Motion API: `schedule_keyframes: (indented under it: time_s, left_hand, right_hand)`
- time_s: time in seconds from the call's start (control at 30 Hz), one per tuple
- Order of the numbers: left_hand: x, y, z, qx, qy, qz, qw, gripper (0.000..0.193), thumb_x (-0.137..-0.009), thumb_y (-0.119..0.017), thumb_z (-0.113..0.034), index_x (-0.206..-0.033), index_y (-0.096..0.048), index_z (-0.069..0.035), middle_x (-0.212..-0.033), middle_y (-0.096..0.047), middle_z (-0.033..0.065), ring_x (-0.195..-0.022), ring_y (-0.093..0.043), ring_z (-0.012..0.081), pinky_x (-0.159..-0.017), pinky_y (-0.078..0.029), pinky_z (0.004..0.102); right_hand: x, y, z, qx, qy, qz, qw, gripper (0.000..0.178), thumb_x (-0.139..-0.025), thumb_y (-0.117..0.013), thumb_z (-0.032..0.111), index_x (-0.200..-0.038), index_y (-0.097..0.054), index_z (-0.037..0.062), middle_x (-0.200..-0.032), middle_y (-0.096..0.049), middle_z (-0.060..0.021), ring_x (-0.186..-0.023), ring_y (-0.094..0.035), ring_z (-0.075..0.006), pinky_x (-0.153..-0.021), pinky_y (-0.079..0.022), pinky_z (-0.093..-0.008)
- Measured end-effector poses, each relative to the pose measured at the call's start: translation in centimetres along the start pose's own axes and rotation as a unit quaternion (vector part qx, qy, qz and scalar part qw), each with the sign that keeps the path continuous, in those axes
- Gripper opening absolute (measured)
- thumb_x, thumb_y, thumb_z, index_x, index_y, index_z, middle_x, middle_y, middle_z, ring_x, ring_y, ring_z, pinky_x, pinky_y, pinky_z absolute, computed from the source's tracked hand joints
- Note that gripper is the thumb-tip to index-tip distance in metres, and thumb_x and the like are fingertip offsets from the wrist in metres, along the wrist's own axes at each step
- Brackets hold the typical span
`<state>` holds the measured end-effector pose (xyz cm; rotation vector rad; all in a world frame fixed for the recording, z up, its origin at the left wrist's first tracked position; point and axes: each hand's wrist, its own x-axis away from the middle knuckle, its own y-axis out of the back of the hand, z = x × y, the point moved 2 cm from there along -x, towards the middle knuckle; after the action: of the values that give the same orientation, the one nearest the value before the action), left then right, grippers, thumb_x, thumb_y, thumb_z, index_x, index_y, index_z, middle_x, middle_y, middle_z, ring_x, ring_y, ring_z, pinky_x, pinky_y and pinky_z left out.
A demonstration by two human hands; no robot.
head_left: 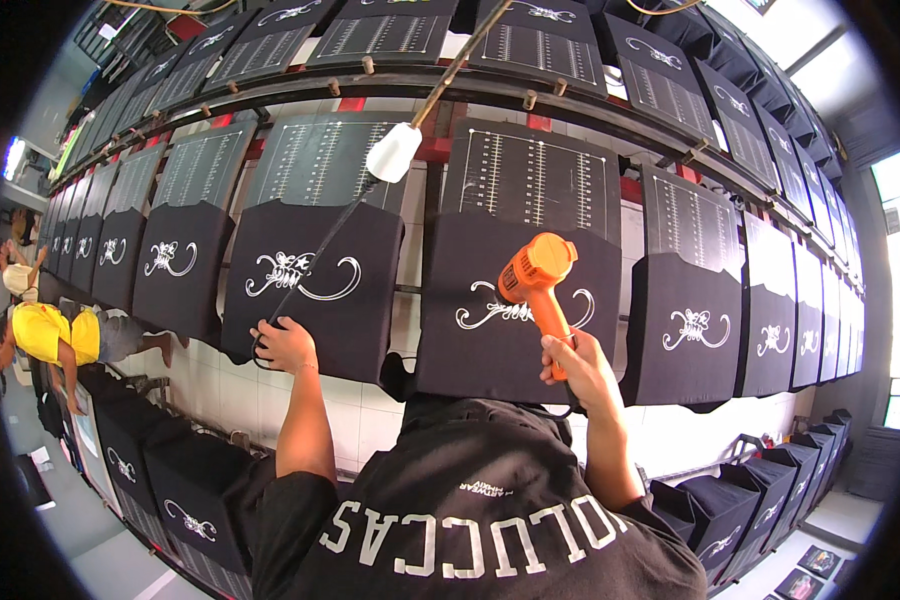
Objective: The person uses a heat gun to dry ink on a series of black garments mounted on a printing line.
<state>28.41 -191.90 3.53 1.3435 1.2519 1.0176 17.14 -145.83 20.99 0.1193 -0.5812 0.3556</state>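
The orange heat gun (pixel 543 285) is just right of the middle of the frame, held over a black cloth (pixel 470 365) stretched on a board, and it hides the middle of that cloth's white scrolled print (pixel 473 313). The right hand (pixel 583 368) has its fingers closed around the handle. I can't tell from here exactly where the nozzle points, or whether the gun is running.

To my mind, good work here means keeping the nozzle square to the print, a little off the cloth, and sweeping evenly, curled tips included, without lingering on one spot.

Left of centre, the left hand (pixel 288 347) has its fingers curled in around a black cord (pixel 336 232), with no gap that I can see. The cord leads up to a white connector (pixel 394 153) hanging from a thin pole (pixel 455 72) at upper centre, and it passes in front of the neighbouring cloth's print (pixel 332 282). I'd hold it high with some slack, so it neither drags on that design nor tugs the gun.

Further out, more covered boards run to both sides, and at far left a co-worker in a yellow shirt (pixel 45 333) leans over another row.
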Motion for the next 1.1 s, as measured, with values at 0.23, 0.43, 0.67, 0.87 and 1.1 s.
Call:
schedule_keyframes:
  time_s: [0.23,0.43,0.67,0.87,1.1]
  left_hand:
    - [-0.3,-0.4,0.5,0.012,-0.015,-0.005,1.0,0.051,-0.101,-0.041,-0.037,-0.144,-0.041,-0.011,-0.16,-0.031,0.0107,-0.14,-0.033,0.0436,-0.106,-0.039,0.059]
    - [-0.6,-0.7,0.9,0.006,-0.019,-0.02,1.0,0.051,-0.1,-0.043,-0.037,-0.143,-0.042,-0.01,-0.159,-0.032,0.012,-0.139,-0.035,0.0449,-0.105,-0.039,0.0597]
    - [-0.5,-0.5,0.7,0.007,-0.032,-0.017,0.999,0.05,-0.099,-0.046,-0.036,-0.142,-0.044,-0.01,-0.159,-0.033,0.0136,-0.137,-0.037,0.0459,-0.102,-0.042,0.0598]
    - [-0.1,0.2,0.7,0.054,-0.048,-0.043,0.996,0.042,-0.097,-0.05,-0.031,-0.132,-0.048,-0.009,-0.156,-0.037,0.0177,-0.137,-0.037,0.0481,-0.1,-0.041,0.0626]
    - [-0.7,1.1,1.7,0.094,-0.068,-0.067,0.991,0.045,-0.093,-0.056,-0.032,-0.132,-0.048,-0.01,-0.154,-0.038,0.0188,-0.138,-0.036,0.047,-0.104,-0.036,0.0631]
  right_hand:
    - [-0.4,-2.0,1.2,0.023,0.012,-0.001,1.0,0.032,-0.096,-0.064,0.027,-0.1,-0.059,-0.0036,-0.075,-0.058,-0.0031,-0.061,-0.061,-0.0101,-0.057,-0.05,-0.0252]
    - [-1.5,-3.3,2.0,0.028,0.019,0.005,0.999,0.031,-0.096,-0.064,0.028,-0.098,-0.059,-0.0024,-0.075,-0.058,-0.0029,-0.061,-0.061,-0.0099,-0.057,-0.051,-0.0251]
    - [-2.1,-4.7,2.4,0.049,0.0,0.022,0.999,0.032,-0.096,-0.063,0.029,-0.101,-0.059,-0.0022,-0.077,-0.059,-0.003,-0.062,-0.061,-0.01,-0.058,-0.051,-0.0247]
    - [-1.5,-5.9,2.5,0.068,0.019,0.017,0.997,0.031,-0.096,-0.065,0.028,-0.103,-0.059,-0.0015,-0.077,-0.058,-0.0018,-0.062,-0.058,-0.0087,-0.058,-0.051,-0.0246]
    - [-1.3,-6.5,1.3,0.027,0.051,0.014,0.998,0.026,-0.097,-0.063,0.025,-0.099,-0.057,-0.0004,-0.074,-0.058,-0.0036,-0.055,-0.058,-0.0121,-0.05,-0.05,-0.0266]
